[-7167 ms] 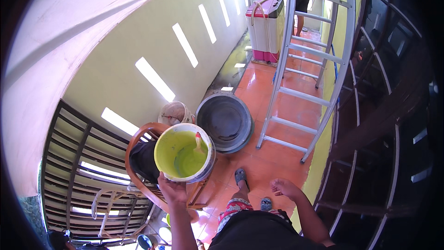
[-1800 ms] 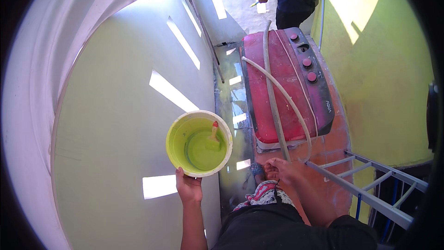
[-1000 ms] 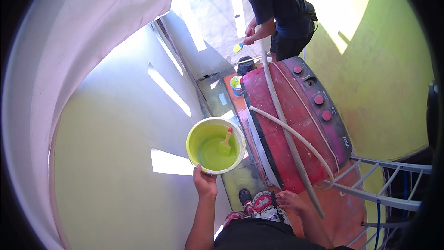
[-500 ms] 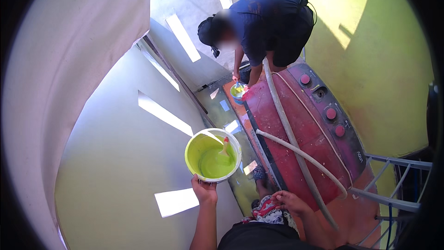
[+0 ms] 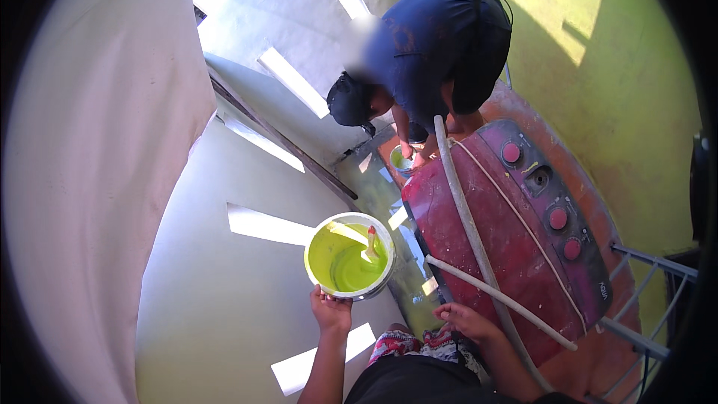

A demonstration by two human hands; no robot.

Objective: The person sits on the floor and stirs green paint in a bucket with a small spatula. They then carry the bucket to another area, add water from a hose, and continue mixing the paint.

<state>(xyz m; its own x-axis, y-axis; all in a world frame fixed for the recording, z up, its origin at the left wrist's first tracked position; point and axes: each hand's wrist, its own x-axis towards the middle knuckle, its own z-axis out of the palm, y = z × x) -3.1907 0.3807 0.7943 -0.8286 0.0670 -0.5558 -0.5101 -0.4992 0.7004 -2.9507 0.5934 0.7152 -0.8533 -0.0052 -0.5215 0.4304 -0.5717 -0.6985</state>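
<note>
My left hand (image 5: 332, 308) grips the lower rim of a pale bucket (image 5: 322, 243) with yellow-green paint inside. A brush (image 5: 371, 245) with a red-tipped handle stands in the paint. My right hand (image 5: 459, 318) hangs to the right of it, fingers loosely curved and apart, holding nothing I can see. It is near a red washing machine (image 5: 486, 232) with pink knobs and pale hoses (image 5: 464, 202) lying across the top. Beyond the machine a person in dark clothes (image 5: 422, 41) bends down, hands at a small bucket (image 5: 398, 157), partly hidden.
A pale wall (image 5: 194, 307) with slot openings runs along my left, under a hanging sheet (image 5: 97, 179). A long dark pole (image 5: 280, 138) leans in the far corner. A metal ladder (image 5: 636, 337) is at the lower right, beside a yellow-green wall (image 5: 628, 105).
I have moved along the passage from the ladder and chair to the washing machine, still carrying the bucket. The other person has bent from standing down to the small bucket behind the machine.
</note>
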